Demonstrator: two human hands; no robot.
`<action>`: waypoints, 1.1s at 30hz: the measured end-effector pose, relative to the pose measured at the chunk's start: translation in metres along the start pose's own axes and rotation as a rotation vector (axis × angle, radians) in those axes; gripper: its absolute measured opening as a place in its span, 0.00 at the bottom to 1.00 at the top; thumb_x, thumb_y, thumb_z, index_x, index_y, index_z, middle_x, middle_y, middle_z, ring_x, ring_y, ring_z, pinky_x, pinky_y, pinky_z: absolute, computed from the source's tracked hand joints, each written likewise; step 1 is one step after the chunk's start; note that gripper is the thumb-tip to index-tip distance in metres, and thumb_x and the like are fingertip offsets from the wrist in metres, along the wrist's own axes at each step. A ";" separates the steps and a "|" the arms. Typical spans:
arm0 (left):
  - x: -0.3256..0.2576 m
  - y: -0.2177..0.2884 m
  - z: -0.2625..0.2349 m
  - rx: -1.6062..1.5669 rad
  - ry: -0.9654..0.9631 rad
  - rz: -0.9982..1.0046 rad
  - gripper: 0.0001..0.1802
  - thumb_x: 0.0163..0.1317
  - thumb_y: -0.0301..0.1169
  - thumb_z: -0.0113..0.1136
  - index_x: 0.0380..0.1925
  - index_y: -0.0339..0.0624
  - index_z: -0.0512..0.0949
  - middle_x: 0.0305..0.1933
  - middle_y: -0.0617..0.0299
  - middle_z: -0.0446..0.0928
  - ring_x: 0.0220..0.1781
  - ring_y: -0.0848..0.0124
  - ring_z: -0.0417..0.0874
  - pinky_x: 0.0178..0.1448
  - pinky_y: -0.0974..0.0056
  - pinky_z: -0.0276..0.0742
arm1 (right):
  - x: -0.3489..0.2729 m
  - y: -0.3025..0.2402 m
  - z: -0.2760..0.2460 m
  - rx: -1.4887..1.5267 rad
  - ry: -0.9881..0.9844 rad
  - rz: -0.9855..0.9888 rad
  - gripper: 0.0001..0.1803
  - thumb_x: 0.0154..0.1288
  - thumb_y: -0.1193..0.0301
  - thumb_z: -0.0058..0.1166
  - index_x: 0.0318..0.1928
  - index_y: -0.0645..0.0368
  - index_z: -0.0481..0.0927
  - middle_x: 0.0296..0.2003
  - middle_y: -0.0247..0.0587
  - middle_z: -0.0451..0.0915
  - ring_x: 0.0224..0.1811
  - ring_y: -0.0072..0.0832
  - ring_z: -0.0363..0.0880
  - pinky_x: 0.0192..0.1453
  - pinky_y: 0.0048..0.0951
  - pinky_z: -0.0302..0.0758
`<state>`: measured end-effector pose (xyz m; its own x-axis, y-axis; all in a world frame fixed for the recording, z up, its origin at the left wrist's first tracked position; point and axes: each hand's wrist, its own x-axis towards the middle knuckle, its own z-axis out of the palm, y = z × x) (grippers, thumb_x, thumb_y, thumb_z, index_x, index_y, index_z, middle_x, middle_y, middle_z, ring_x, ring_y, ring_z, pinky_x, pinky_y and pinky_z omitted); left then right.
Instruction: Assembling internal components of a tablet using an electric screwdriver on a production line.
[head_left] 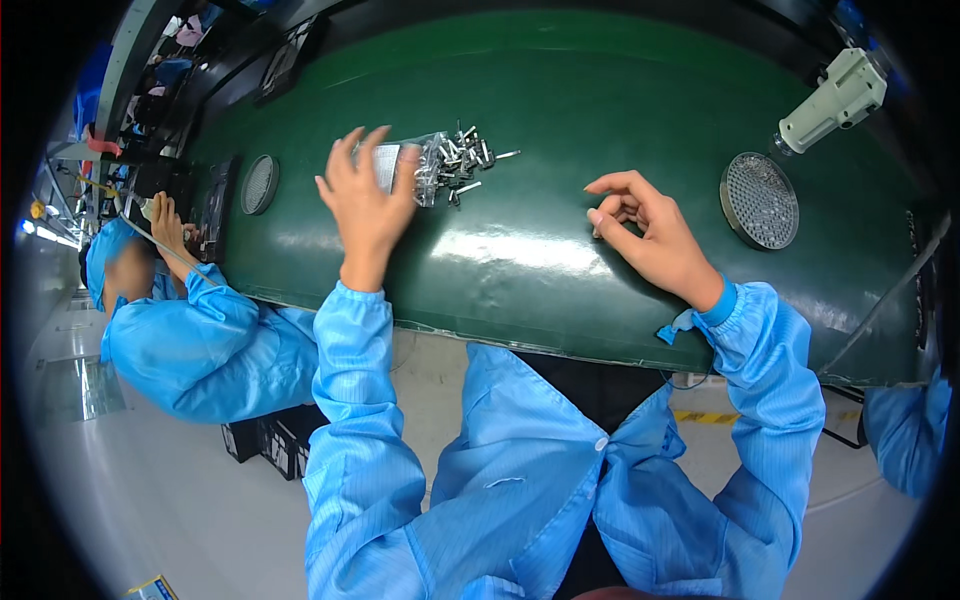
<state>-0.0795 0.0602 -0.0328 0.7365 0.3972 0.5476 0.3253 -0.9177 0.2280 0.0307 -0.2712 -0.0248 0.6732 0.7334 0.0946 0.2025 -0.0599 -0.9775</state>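
My left hand (366, 203) is open, its fingers spread over a clear plastic bag (428, 170) with a pale label. Small metal pins with dark parts (463, 158) lie in a loose heap at the bag's right end, and a few rest apart on the green mat. My right hand (650, 232) hovers over the mat to the right of the heap. Its index finger reaches out apart from the thumb, the other fingers curl loosely, and I see nothing held. A blue band circles the right wrist.
A round dish of small pieces (760, 201) sits at the right, under a pale machine head (834, 103). Another round dish (260, 185) lies far left. A co-worker in blue (205, 345) sits at the left. A cable (890, 295) crosses the table's right end.
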 end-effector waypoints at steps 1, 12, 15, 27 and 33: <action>-0.003 0.018 -0.004 0.095 -0.076 0.036 0.35 0.63 0.62 0.64 0.63 0.54 0.79 0.71 0.47 0.69 0.78 0.42 0.62 0.77 0.22 0.42 | 0.000 0.000 0.001 0.001 -0.013 -0.017 0.15 0.72 0.74 0.60 0.56 0.64 0.76 0.32 0.35 0.82 0.35 0.21 0.80 0.46 0.27 0.79; 0.004 0.057 0.015 0.110 -0.263 0.138 0.28 0.68 0.58 0.59 0.64 0.65 0.81 0.73 0.54 0.71 0.79 0.43 0.62 0.74 0.19 0.45 | -0.004 0.002 0.001 -0.012 0.012 -0.100 0.15 0.71 0.75 0.60 0.56 0.63 0.77 0.31 0.35 0.82 0.35 0.22 0.82 0.44 0.28 0.81; 0.006 0.054 0.025 0.022 -0.282 0.177 0.28 0.69 0.57 0.58 0.64 0.62 0.80 0.73 0.53 0.72 0.78 0.43 0.63 0.78 0.31 0.49 | -0.003 -0.011 -0.014 -0.018 0.026 -0.124 0.16 0.72 0.74 0.61 0.57 0.62 0.78 0.37 0.36 0.83 0.41 0.20 0.82 0.48 0.28 0.82; -0.009 0.033 0.033 0.272 -0.299 0.219 0.32 0.74 0.55 0.53 0.75 0.62 0.68 0.78 0.60 0.66 0.81 0.52 0.61 0.79 0.28 0.46 | -0.010 -0.025 -0.134 -0.460 1.276 -0.804 0.27 0.53 0.62 0.74 0.40 0.55 0.66 0.34 0.35 0.66 0.30 0.20 0.60 0.32 0.27 0.60; 0.004 0.026 0.031 0.033 -0.206 0.393 0.26 0.71 0.47 0.62 0.66 0.55 0.79 0.72 0.53 0.73 0.74 0.52 0.70 0.75 0.47 0.62 | 0.016 -0.006 -0.166 -0.406 1.202 -0.633 0.44 0.51 0.56 0.80 0.59 0.64 0.67 0.50 0.42 0.73 0.51 0.31 0.74 0.58 0.34 0.73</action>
<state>-0.0495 0.0386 -0.0496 0.9099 0.0146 0.4146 0.0129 -0.9999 0.0068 0.1587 -0.3714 0.0140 0.5369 -0.2931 0.7911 0.7424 -0.2814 -0.6080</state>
